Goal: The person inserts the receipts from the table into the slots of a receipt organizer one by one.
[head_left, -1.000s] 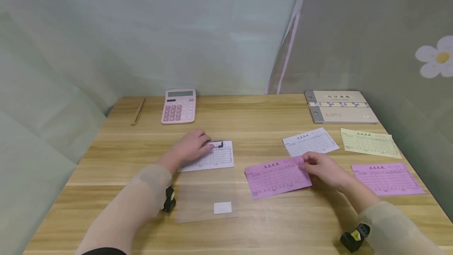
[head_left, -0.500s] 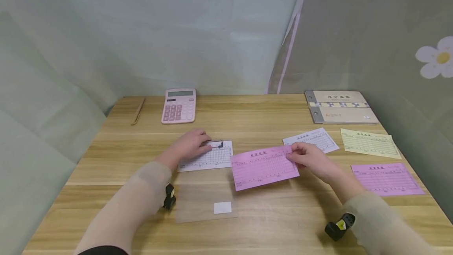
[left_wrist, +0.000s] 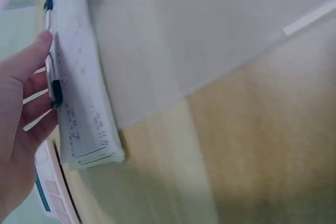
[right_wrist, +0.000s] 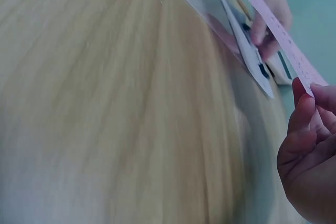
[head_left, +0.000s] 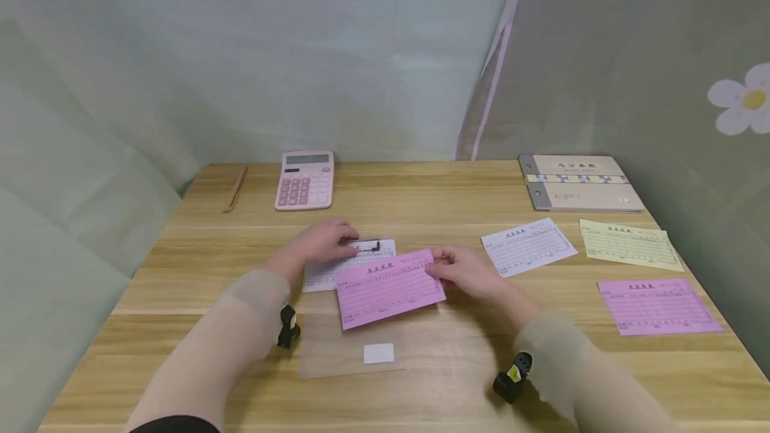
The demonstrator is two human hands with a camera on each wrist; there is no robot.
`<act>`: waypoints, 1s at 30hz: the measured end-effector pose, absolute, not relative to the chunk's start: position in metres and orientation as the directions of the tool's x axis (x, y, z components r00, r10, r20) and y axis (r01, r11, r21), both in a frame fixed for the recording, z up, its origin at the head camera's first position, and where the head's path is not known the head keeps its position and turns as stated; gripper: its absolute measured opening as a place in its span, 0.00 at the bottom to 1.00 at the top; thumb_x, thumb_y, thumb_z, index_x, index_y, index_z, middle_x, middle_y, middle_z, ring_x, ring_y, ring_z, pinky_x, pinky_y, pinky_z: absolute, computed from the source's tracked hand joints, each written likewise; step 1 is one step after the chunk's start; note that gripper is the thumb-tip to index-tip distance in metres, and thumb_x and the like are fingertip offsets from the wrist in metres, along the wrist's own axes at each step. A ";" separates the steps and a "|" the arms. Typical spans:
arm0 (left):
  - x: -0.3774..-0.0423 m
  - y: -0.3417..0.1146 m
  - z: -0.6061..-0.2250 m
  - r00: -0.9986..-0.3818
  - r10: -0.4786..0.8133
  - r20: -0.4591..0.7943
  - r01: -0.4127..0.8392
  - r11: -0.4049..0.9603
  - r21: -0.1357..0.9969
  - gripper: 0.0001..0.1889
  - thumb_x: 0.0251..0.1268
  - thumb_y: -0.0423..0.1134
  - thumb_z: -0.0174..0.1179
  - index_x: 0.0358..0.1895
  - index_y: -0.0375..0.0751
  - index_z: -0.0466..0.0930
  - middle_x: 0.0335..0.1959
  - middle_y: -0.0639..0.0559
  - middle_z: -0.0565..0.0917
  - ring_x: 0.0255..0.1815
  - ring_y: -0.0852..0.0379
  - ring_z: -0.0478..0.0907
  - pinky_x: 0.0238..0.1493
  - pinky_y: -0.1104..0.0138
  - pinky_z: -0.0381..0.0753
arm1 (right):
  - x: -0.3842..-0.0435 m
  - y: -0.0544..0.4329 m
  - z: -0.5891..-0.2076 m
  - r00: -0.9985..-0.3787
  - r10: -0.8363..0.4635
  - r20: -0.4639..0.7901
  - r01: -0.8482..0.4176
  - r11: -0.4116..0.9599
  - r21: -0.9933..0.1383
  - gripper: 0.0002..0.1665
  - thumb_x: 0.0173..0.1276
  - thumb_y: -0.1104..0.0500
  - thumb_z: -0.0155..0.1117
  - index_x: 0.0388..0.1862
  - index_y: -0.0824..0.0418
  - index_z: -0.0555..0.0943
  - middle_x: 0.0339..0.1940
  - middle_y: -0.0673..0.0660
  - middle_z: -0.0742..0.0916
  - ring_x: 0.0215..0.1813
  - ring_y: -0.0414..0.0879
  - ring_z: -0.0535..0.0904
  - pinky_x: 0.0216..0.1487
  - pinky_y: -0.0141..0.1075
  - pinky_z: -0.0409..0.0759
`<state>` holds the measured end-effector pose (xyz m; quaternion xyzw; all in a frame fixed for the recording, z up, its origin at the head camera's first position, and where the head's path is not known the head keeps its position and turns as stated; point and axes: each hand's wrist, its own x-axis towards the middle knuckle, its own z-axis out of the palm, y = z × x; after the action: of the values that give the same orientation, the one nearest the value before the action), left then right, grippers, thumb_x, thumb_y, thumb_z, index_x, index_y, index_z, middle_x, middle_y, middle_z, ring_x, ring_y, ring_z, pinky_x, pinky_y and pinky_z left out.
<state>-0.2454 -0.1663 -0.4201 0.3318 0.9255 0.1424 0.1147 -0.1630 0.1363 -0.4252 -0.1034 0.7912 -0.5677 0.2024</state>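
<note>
My left hand (head_left: pixel 325 242) pinches the metal clip (left_wrist: pixel 56 90) at the top of a clear clipboard (head_left: pixel 333 353), thumb above and fingers below. White printed forms (head_left: pixel 319 276) lie stacked under the clip. My right hand (head_left: pixel 466 271) pinches the upper right corner of a pink printed form (head_left: pixel 388 291) between thumb and fingers. This form hangs slightly tilted over the lower right part of the white forms and the clear board, hiding some of both. In the right wrist view the pink form (right_wrist: pixel 286 40) appears nearly edge-on, raised above the clipboard.
To the right lie a white form (head_left: pixel 529 247), a yellow form (head_left: pixel 630 244) and another pink form (head_left: pixel 658 307). A ledger book (head_left: pixel 580 182) is at the back right. A pink calculator (head_left: pixel 305 180) and a thin wooden stick (head_left: pixel 235 189) lie at the back left.
My right hand has carried the pink form leftwards from the table's right-centre to over the clipboard. The white form at right is uncovered again. My left hand stays at the clip.
</note>
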 end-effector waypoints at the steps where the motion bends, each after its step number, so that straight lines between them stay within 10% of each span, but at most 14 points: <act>1: -0.246 -0.167 -0.420 -0.753 0.646 -0.122 0.570 0.734 0.369 0.18 0.60 0.45 0.62 0.51 0.39 0.80 0.47 0.47 0.78 0.49 0.50 0.75 0.55 0.55 0.71 | -0.164 0.132 -0.427 -0.895 -0.394 -0.208 0.074 0.328 -0.942 0.14 0.65 0.63 0.60 0.47 0.69 0.77 0.32 0.55 0.86 0.29 0.41 0.78 0.28 0.30 0.74; 8: -0.249 -0.172 -0.417 -0.775 0.608 -0.174 0.447 0.721 0.530 0.18 0.59 0.44 0.63 0.51 0.41 0.81 0.47 0.47 0.77 0.50 0.50 0.73 0.56 0.53 0.70 | -0.166 0.102 -0.432 -0.903 -0.333 -0.270 0.182 0.274 -0.944 0.14 0.64 0.65 0.60 0.47 0.71 0.75 0.28 0.55 0.85 0.24 0.41 0.75 0.22 0.30 0.70; 30: -0.253 -0.165 -0.423 -0.800 0.572 -0.179 0.414 0.743 0.525 0.19 0.50 0.42 0.67 0.46 0.40 0.79 0.45 0.49 0.77 0.48 0.51 0.73 0.56 0.56 0.71 | -0.174 0.066 -0.435 -0.920 -0.224 -0.323 0.255 0.284 -0.924 0.11 0.63 0.67 0.59 0.44 0.70 0.77 0.27 0.58 0.83 0.18 0.42 0.74 0.19 0.29 0.71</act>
<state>-0.2532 -0.1653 -0.4234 0.2684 0.9187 0.2371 0.1666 -0.1735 0.0660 -0.4347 0.0101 0.7760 -0.5981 0.2002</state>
